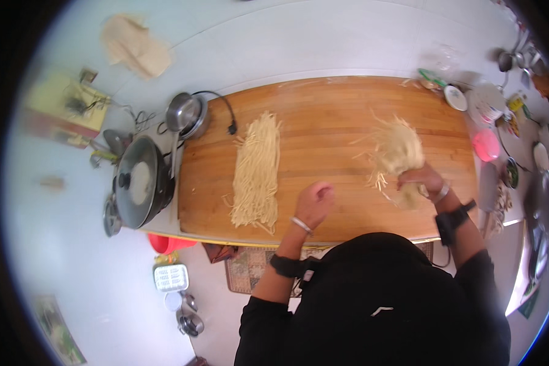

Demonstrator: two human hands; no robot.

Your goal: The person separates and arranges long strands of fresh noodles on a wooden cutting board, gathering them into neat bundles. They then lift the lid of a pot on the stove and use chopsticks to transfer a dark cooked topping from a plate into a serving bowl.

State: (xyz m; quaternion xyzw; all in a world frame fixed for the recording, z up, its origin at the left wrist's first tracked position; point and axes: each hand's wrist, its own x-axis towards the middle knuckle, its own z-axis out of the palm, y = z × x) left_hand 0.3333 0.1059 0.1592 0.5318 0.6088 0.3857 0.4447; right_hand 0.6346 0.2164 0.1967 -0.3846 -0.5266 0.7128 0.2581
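A bundle of raw noodles (398, 145), blurred by motion, hangs from my right hand (423, 179) over the right part of the wooden board (320, 110). Loose strands fan out to its left, and a shorter end sticks out below my fingers. My left hand (314, 201) is curled up above the front middle of the board, with nothing visible in it. To its left lies a long, flat pile of cut noodles (256, 171), its strands running roughly front to back.
Left of the board stand a lidded black wok (139, 183) and a steel pot (183, 112); a black plug (232, 128) rests on the board. At the right are a white tub (485, 101), a pink bowl (486, 145) and a cleaver (488, 186).
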